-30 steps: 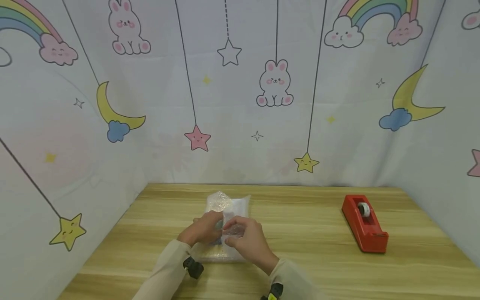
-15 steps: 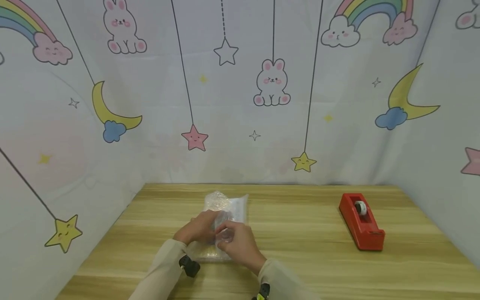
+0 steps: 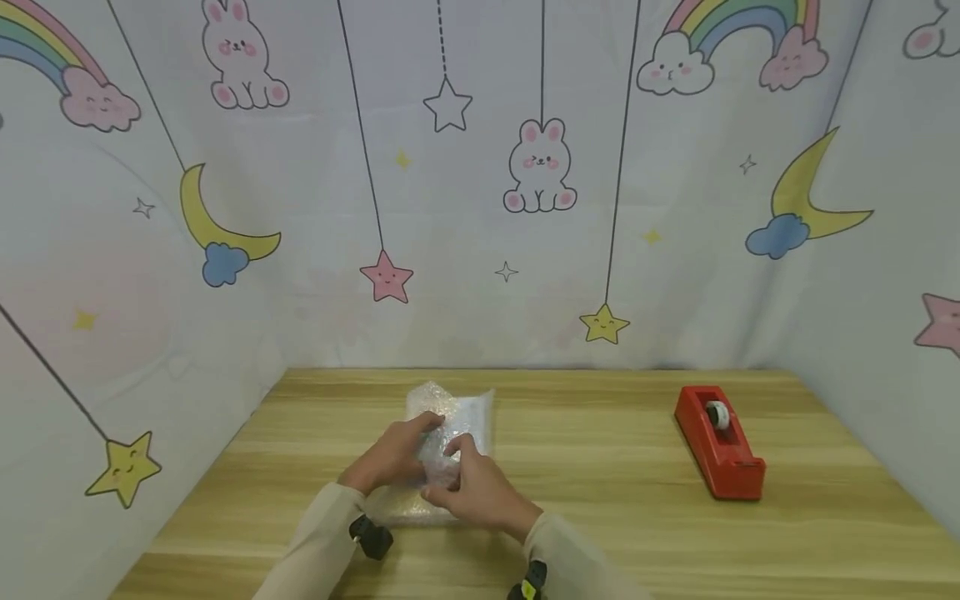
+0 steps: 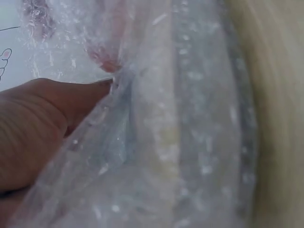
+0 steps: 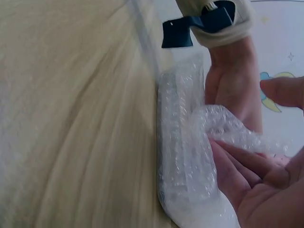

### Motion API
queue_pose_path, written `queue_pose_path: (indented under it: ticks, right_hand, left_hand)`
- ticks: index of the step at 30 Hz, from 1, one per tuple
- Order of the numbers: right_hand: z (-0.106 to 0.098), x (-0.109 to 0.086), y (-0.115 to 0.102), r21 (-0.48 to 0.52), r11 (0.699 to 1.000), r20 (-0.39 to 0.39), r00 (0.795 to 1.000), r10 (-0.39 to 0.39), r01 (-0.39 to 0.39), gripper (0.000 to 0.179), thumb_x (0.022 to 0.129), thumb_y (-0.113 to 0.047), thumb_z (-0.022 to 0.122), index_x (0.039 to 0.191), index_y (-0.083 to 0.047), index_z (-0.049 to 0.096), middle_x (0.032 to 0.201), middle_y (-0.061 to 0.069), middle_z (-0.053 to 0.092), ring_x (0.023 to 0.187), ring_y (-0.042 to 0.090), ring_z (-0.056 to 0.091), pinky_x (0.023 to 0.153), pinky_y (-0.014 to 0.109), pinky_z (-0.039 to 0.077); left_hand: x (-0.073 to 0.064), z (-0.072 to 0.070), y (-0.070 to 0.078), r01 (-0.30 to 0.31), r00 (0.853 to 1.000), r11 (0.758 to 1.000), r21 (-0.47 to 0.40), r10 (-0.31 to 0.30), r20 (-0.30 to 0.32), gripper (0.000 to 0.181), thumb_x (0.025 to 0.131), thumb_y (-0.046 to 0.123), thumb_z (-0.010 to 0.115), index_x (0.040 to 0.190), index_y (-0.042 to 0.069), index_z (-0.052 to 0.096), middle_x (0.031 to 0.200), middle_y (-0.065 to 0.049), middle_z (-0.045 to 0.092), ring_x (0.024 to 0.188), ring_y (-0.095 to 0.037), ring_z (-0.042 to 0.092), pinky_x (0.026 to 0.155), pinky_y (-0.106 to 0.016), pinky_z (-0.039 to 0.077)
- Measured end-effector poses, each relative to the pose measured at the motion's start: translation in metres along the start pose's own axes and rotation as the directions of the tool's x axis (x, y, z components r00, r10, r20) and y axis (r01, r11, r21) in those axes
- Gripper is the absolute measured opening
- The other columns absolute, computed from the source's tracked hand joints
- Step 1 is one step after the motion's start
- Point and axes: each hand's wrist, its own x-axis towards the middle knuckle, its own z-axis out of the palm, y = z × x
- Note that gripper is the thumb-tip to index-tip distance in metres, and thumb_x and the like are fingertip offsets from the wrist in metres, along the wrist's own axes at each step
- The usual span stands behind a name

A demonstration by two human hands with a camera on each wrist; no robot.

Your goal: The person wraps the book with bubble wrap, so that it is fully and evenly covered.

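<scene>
Both hands work at a piece of clear bubble wrap [image 3: 431, 404] lying on the table, with a whiter, smoother area [image 3: 477, 410] at its right. My left hand [image 3: 393, 454] holds its left side; in the left wrist view the digit tip [image 4: 97, 90] pinches the edge of the wrap [image 4: 199, 118]. Through the layers a pale bluish patch shows, its kind hidden. My right hand [image 3: 483, 493] holds a raised flap [image 5: 228, 128] between thumb and fingers, index finger lifted. In the right wrist view its fingers [image 5: 232, 171] reach behind that flap.
A red tape dispenser [image 3: 722, 446] with a small white roll stands on the right of the wood-grain table [image 3: 600, 517]. Printed cloth walls [image 3: 465, 317] with rabbits and stars enclose the back and sides. Dark wrist cameras [image 3: 371, 537] sit on the sleeves.
My right thumb and index finger have spread from a tight pinch near the flap's edge. My left hand has shifted slightly left, its index finger lifting. The head view has turned slightly right.
</scene>
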Motion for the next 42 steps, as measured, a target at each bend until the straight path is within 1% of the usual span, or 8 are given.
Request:
queue_pose_path:
  ticks: [7,16,21,25,29,33,38,42]
  right_hand:
    - [-0.011,0.004,-0.003,0.164,0.981,0.13,0.988,0.079,-0.1,0.025,0.096,-0.028,0.065,0.091,-0.009,0.049,0.075,0.001,0.061,0.063,0.01,0.05,0.055,0.023,0.037]
    - [-0.01,0.005,0.0,-0.009,1.0,0.216,0.976,-0.005,0.007,0.005,0.088,-0.01,0.067,0.09,-0.008,0.063,0.099,0.002,0.075,0.087,0.005,0.066,0.075,0.017,0.05]
    - [-0.011,0.004,0.001,-0.101,0.992,0.261,0.964,-0.053,0.082,0.02,0.085,-0.004,0.064,0.102,-0.007,0.074,0.124,0.006,0.073,0.114,0.014,0.069,0.093,0.018,0.051]
    - [-0.009,0.003,0.0,-0.2,0.966,0.256,0.96,-0.112,0.166,0.036,0.086,-0.006,0.061,0.12,-0.009,0.073,0.129,0.003,0.071,0.106,0.004,0.067,0.088,0.014,0.05]
    - [-0.003,0.002,-0.002,-0.369,0.886,0.254,0.947,-0.194,0.281,0.044,0.086,-0.008,0.063,0.129,-0.009,0.068,0.133,0.001,0.069,0.095,-0.001,0.063,0.082,0.012,0.049]
    - [0.005,0.002,-0.004,-0.531,0.772,0.299,0.93,-0.215,0.35,0.045,0.087,-0.016,0.067,0.131,-0.011,0.067,0.14,0.0,0.064,0.115,0.006,0.065,0.096,0.017,0.05]
    - [0.011,0.004,-0.01,-0.627,0.678,0.326,0.919,-0.219,0.384,0.04,0.089,-0.02,0.068,0.129,-0.013,0.068,0.141,-0.001,0.063,0.124,0.013,0.064,0.104,0.023,0.049]
    - [0.016,0.0,-0.015,-0.707,0.616,0.303,0.936,-0.179,0.346,0.04,0.089,-0.022,0.069,0.129,-0.02,0.066,0.141,-0.007,0.062,0.119,0.011,0.066,0.099,0.026,0.053]
  left_hand:
    - [-0.005,-0.006,-0.006,-0.083,0.994,0.997,0.002,0.083,-0.068,0.058,0.064,-0.01,0.076,0.12,-0.005,0.061,0.125,-0.023,0.069,0.118,-0.041,0.065,0.097,-0.051,0.053]
    - [-0.008,-0.018,-0.018,-0.086,0.99,0.989,-0.122,0.098,0.1,0.062,0.072,-0.023,0.046,0.13,-0.005,0.061,0.144,-0.026,0.055,0.133,-0.045,0.053,0.108,-0.057,0.042]
    - [-0.008,-0.015,-0.021,-0.086,0.996,0.995,-0.043,0.085,-0.036,0.066,0.058,-0.028,0.05,0.114,0.001,0.067,0.135,-0.026,0.061,0.127,-0.047,0.057,0.099,-0.056,0.052]
    - [-0.008,-0.014,-0.024,-0.023,0.991,1.0,-0.013,0.021,-0.13,0.046,0.067,-0.024,0.066,0.104,0.004,0.069,0.122,-0.019,0.068,0.12,-0.041,0.061,0.095,-0.051,0.055]
    - [-0.008,-0.016,-0.028,0.011,0.992,0.999,0.035,-0.007,-0.122,0.018,0.075,0.004,0.085,0.086,0.009,0.071,0.106,-0.01,0.068,0.104,-0.033,0.064,0.09,-0.045,0.057]
    - [-0.01,-0.022,-0.031,-0.07,0.997,0.998,0.012,0.07,-0.015,0.005,0.088,0.01,0.075,0.092,0.01,0.077,0.1,-0.007,0.067,0.097,-0.027,0.065,0.086,-0.04,0.059]
    - [-0.01,-0.035,-0.027,-0.061,0.99,0.998,-0.007,0.061,0.124,0.025,0.103,0.023,0.056,0.107,0.01,0.077,0.108,-0.006,0.069,0.103,-0.025,0.065,0.089,-0.04,0.054]
    - [-0.01,-0.045,-0.019,-0.006,0.964,1.0,0.002,0.005,0.265,0.035,0.098,0.035,0.064,0.12,0.009,0.073,0.121,-0.011,0.065,0.113,-0.033,0.063,0.094,-0.048,0.052]
